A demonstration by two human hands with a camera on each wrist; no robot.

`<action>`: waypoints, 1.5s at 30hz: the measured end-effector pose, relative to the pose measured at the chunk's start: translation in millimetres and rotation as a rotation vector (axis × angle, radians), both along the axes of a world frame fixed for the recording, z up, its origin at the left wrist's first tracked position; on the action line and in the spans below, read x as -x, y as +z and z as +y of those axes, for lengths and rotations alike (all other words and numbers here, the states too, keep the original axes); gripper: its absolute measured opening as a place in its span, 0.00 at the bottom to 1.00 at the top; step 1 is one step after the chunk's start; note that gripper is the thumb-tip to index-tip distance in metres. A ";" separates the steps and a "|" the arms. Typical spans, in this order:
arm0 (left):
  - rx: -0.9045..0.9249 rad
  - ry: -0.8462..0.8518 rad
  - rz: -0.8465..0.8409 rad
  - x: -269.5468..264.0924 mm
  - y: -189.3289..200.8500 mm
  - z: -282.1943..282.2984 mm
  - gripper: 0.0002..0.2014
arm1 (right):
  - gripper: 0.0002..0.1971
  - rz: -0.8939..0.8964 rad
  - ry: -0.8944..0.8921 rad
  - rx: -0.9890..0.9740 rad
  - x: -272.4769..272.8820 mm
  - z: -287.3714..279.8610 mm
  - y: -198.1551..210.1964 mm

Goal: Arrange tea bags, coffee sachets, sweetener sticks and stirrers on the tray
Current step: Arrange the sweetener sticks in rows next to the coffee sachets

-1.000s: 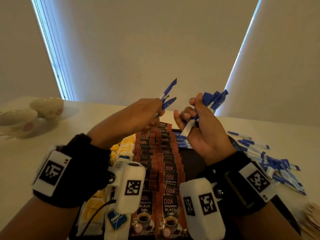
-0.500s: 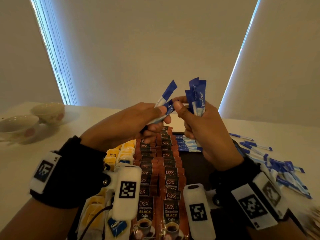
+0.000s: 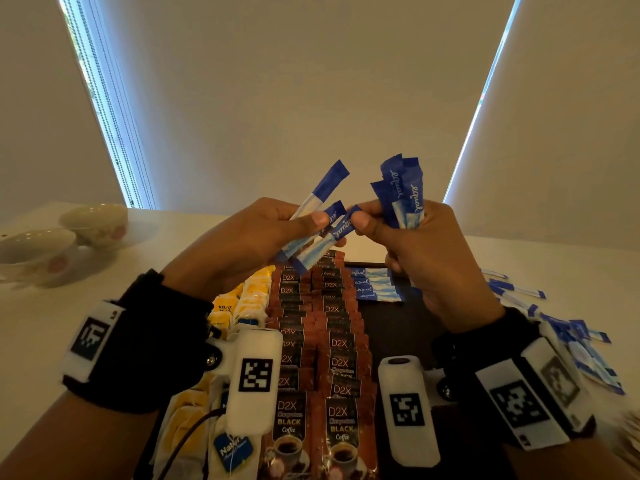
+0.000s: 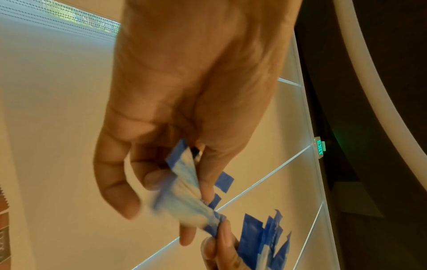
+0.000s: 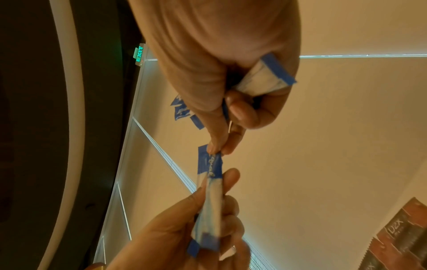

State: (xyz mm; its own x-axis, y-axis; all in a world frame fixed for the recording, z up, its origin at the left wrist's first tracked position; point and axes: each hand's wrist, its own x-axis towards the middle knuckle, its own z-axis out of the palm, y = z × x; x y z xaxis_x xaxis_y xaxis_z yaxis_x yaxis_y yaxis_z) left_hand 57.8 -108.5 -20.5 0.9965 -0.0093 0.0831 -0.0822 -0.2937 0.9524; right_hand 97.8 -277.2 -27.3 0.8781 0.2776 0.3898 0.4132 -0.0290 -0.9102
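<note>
Passing one sweetener stick [image 3: 341, 227] across, I pinch it at both ends, my left hand [image 3: 242, 242] grasping loose sticks, my right hand [image 3: 420, 251] clenching the squared bundle [image 3: 403, 197] for the tray [image 3: 408, 327] below.

The hands, apart a second ago, now meet above the tray: the right hand [image 3: 426, 251] pinches the blue tip of a sweetener stick [image 3: 332, 237] held by the left hand [image 3: 249, 244]. The right hand's bundle of sticks [image 3: 403, 195] (tilted away before) stands upright.
</note>
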 end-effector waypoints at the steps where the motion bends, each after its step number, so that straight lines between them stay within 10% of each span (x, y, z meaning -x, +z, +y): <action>1: -0.004 0.007 -0.003 -0.9 -0.4 0.5 0.13 | 0.04 -0.009 0.008 0.000 -0.4 -0.5 0.0; 11: -0.092 -0.001 0.009 -3.2 -3.0 -4.0 0.18 | 0.07 0.031 0.021 0.051 -1.5 0.1 -2.0; 17: -0.252 0.246 -0.337 -2.7 2.9 -3.6 0.15 | 0.05 -0.125 -0.052 0.229 -7.9 -5.0 -2.0; 22: -0.560 0.039 -0.279 -2.7 -1.5 -14.1 0.16 | 0.06 -0.272 -0.018 0.348 -4.0 -5.8 2.7; 32: 0.205 0.113 -0.173 -2.3 0.5 -10.2 0.09 | 0.07 -0.028 0.079 0.171 4.4 -0.3 3.1; 45: 0.084 0.225 -0.278 -7.6 -4.7 -13.0 0.13 | 0.08 0.322 0.067 -0.071 8.7 12.5 -5.6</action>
State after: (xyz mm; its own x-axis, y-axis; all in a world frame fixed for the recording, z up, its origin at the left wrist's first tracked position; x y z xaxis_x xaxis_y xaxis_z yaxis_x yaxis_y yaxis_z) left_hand 65.4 -121.6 -25.2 0.9122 0.2258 0.3419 -0.2831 -0.2557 0.9244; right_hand 89.1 -264.6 -33.0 0.9399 0.3212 0.1159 0.1030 0.0567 -0.9931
